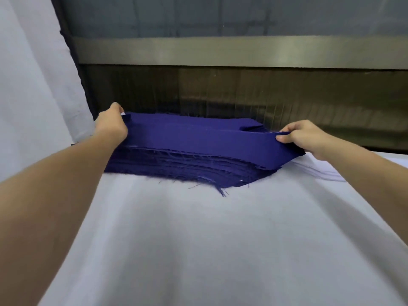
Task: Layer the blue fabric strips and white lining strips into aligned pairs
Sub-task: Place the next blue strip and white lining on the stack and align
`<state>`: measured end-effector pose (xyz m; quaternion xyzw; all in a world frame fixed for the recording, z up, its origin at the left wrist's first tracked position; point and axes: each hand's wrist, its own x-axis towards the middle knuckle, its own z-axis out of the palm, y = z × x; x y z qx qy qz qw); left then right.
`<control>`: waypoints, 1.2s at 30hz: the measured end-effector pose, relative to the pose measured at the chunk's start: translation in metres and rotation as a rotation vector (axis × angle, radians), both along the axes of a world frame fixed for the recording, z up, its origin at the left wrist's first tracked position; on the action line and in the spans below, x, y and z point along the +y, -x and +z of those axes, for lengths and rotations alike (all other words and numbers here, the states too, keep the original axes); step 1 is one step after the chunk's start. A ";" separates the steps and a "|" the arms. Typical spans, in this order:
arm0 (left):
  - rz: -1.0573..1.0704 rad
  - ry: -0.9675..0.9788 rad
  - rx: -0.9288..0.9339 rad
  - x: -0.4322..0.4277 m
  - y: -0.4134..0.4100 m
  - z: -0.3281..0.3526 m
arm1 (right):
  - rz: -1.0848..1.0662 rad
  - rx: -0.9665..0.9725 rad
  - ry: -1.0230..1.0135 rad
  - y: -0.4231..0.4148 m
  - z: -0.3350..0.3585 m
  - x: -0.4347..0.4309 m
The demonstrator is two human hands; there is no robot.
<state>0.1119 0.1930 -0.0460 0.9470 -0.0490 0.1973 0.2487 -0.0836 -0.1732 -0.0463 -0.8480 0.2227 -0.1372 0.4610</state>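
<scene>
While your left hand and right hand pinch the top blue strip by its ends above the blue stack, uneven pulling may drag frayed neighbours askew.

blue stack: deep blue strips piled flat at the far side of the white-covered surface, near edges fanned out, loose threads fraying in front.
top blue strip: raised off the pile, pulled taut lengthwise, pinched at both ends.
white lining strips: thin pale layers just right of the pile.
</scene>
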 end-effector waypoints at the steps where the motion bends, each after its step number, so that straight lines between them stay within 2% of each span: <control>1: 0.013 -0.014 0.006 0.003 -0.004 -0.001 | 0.000 -0.001 -0.007 -0.005 0.000 0.002; 7: 0.077 -0.115 0.004 0.024 -0.025 -0.005 | 0.011 0.026 -0.041 -0.026 -0.001 0.003; 14: 0.081 -0.312 0.015 0.018 -0.023 -0.012 | 0.013 0.063 0.145 -0.037 -0.013 0.004; 18: 0.095 -0.423 -0.094 0.008 -0.019 -0.003 | -0.029 -0.039 0.492 -0.047 -0.010 0.012; 21: 0.042 -0.427 -0.110 -0.009 -0.014 0.004 | 0.049 -0.128 0.724 -0.058 -0.007 0.024; 27: -0.193 -0.400 -0.137 -0.065 0.001 0.004 | 0.197 -0.063 1.053 -0.081 0.002 0.050; 30: -0.265 -0.350 -0.138 -0.090 0.008 0.002 | 0.234 -0.053 1.061 -0.084 0.005 0.052; 33: -0.313 -0.312 -0.149 -0.106 0.011 0.000 | 0.171 -0.044 1.030 -0.086 0.006 0.050; 36: -0.358 -0.293 -0.159 -0.116 0.014 -0.002 | 0.023 -0.120 0.756 -0.091 0.005 0.049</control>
